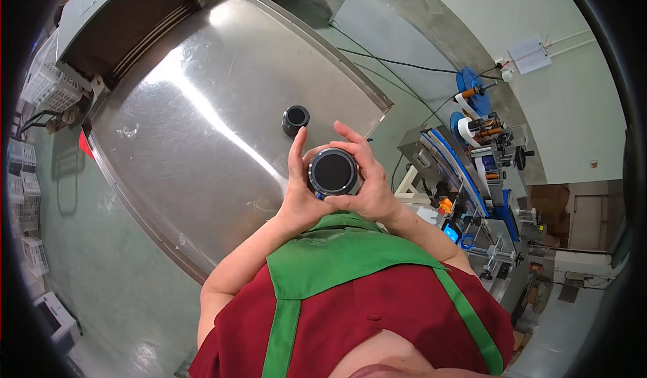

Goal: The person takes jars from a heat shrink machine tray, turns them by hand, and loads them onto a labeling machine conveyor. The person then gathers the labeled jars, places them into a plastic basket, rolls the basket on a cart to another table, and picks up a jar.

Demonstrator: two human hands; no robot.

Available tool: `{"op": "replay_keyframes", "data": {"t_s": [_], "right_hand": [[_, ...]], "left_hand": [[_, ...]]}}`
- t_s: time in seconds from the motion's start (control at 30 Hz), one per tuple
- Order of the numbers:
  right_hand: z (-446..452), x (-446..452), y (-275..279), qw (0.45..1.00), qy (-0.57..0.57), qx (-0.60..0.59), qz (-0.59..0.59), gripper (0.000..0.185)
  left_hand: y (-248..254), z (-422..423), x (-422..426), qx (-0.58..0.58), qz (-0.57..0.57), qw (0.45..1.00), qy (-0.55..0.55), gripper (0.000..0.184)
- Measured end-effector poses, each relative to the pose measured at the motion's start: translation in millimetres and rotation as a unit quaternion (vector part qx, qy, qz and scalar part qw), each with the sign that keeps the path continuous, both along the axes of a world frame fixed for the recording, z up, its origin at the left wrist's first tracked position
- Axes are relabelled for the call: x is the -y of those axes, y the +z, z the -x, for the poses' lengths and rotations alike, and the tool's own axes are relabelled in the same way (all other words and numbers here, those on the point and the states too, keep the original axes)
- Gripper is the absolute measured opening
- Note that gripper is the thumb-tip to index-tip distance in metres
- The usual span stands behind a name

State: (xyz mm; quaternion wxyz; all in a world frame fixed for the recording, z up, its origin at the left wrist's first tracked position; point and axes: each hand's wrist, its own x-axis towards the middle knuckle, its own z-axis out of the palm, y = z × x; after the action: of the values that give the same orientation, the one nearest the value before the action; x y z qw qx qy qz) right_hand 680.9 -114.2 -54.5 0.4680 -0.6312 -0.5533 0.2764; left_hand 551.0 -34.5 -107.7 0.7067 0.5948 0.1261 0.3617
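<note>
Between my two hands is a round jar (332,171) with a flat black top and a shiny dark rim, seen from above. My left hand (300,193) curves around its left side, thumb near the bottom edge. From the right, my right hand (372,184) wraps the other side, with a finger or two raised off it. The jar's body is mostly hidden under its top and my fingers. A smaller-looking, similar dark jar (295,119) stands on the metal table (202,169), just beyond my left fingertips.
A raised lip (323,48) runs around the table's edge. To the right stands a machine (465,176) with blue rails, reels and cables. A grey machine housing (135,21) rises at the table's far left end. White baskets (50,81) sit at the left.
</note>
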Motion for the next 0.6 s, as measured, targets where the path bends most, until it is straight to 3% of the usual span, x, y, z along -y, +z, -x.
{"op": "replay_keyframes", "data": {"t_s": [0.23, 0.33, 0.43, 0.53, 0.6], "right_hand": [[-5.4, 8.9, -8.1, 0.998, -0.040, -0.011, -0.042, 0.081], [-7.9, 15.3, -8.3, 0.994, -0.019, -0.108, -0.010, 0.093], [-11.5, 18.1, 2.9, 0.992, 0.001, -0.122, -0.031, 0.101], [-18.7, 14.5, 23.6, 0.942, 0.050, -0.331, -0.029, 0.098], [-19.4, 9.6, 28.1, 0.943, 0.040, -0.329, -0.002, 0.097]], "left_hand": [[2.2, -12.2, 1.1, -0.011, -0.001, 1.000, -0.021, 0.120], [10.2, -13.4, 1.1, -0.031, -0.010, 0.999, -0.024, 0.121], [28.9, -9.0, -5.0, -0.045, 0.058, 0.993, -0.091, 0.119], [30.8, -9.0, -11.2, -0.020, 0.213, 0.957, -0.198, 0.110], [26.7, -15.3, -8.2, 0.003, 0.267, 0.938, -0.221, 0.104]]}}
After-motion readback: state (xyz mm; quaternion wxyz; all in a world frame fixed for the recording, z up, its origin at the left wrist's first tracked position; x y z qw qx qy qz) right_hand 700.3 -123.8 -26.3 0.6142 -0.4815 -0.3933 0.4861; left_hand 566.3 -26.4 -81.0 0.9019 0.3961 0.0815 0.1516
